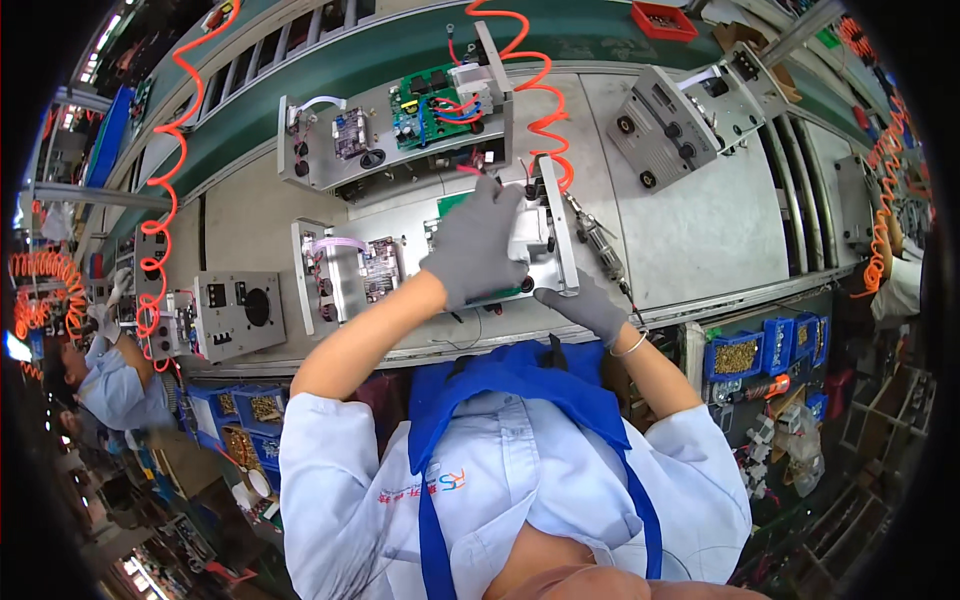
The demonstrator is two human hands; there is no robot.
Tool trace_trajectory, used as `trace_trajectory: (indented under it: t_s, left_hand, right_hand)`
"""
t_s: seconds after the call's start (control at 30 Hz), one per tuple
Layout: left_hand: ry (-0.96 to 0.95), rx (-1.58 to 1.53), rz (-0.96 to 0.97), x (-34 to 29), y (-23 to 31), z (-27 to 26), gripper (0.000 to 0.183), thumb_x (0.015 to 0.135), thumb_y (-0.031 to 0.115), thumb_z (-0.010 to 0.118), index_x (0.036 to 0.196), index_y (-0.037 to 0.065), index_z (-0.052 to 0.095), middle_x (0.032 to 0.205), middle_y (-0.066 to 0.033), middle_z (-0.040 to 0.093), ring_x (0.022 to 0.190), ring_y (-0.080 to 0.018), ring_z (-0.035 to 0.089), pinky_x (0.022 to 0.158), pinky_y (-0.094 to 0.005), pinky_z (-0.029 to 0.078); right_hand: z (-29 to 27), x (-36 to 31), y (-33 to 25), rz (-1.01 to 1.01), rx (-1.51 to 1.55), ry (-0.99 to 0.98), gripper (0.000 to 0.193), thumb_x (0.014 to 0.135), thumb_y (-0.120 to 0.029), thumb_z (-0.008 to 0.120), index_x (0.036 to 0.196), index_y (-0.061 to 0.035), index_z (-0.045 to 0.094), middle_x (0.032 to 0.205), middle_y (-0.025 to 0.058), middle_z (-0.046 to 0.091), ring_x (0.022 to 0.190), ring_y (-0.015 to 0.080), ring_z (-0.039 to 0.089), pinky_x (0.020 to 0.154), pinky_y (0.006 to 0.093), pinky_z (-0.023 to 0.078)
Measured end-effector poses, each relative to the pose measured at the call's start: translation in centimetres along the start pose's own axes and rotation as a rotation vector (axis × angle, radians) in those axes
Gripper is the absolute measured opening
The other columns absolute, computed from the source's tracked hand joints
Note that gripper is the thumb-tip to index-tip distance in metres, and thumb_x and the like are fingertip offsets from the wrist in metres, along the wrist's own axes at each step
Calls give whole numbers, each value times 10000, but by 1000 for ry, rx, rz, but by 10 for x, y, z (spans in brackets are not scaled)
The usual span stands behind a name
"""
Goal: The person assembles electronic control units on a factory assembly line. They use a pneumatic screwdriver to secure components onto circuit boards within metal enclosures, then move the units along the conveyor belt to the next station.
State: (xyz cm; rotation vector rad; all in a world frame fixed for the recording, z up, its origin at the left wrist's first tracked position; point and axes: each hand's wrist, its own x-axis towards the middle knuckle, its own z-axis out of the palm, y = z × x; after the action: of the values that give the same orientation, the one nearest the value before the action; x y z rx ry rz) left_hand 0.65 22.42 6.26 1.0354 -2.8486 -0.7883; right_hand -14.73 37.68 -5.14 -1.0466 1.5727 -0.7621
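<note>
An open metal chassis (411, 235) lies in front of me on the metal bench, with upright end panels, a small circuit board (380, 268) and a white block-shaped part (529, 228) near its right end. My left hand (474, 240), in a grey glove, reaches over the chassis and is closed around the white part's left side. It covers most of a green circuit board. At the near corner of the right end panel (562, 225), my gloved right hand (592, 307) grips the edge, thumb in front. A pneumatic screwdriver (597, 238) on an orange coiled hose lies right of the panel.
Behind stands another open chassis (335, 172) with circuit boards. A grey unit (665, 130) sits at the right, another (240, 315) at the left. Blue bins (733, 357) of small brass-coloured parts hang below the bench edge. A co-worker (115, 375) is at far left.
</note>
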Motion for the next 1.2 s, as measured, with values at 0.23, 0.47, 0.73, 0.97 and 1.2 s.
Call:
trace_trajectory:
  t_s: [0.23,0.47,0.73,0.97,1.2]
  left_hand:
    - [104,34,-37,-10,20,38,835,533,259,827,1248,82,435,1116,-185,428,977,-403,521,783,-478,507]
    - [121,-75,-140,-10,32,50,862,490,235,850,1228,55,443,1124,-204,403,1022,-395,503,837,-463,507]
    - [-28,63,-314,-1,54,54,905,548,277,864,1285,55,388,1148,-216,419,994,-418,552,763,-495,544]
    - [-29,192,-171,12,42,42,648,613,239,789,1123,-5,473,1131,-238,474,805,-386,645,641,-460,556]
    - [330,-143,-58,-9,16,102,656,643,248,766,1196,14,503,1085,-215,590,913,-365,632,770,-429,521]
  right_hand:
    - [14,18,25,-192,-82,119,587,805,-290,642,1285,-47,406,1178,247,557,1101,428,564,925,455,468]
    - [11,18,15,13,-87,93,745,728,-301,729,1223,89,331,1137,318,534,1059,458,571,888,477,489]
    - [10,10,11,-41,-95,126,719,755,-294,730,1203,86,316,1162,333,479,1097,463,539,907,494,473]
    - [17,19,25,-90,-60,80,777,760,-298,742,1289,61,300,1118,296,541,1035,454,571,861,501,481]
    - [-7,31,107,-594,-1018,-92,350,901,-82,537,1242,-4,559,1189,107,621,1040,221,607,909,345,483]
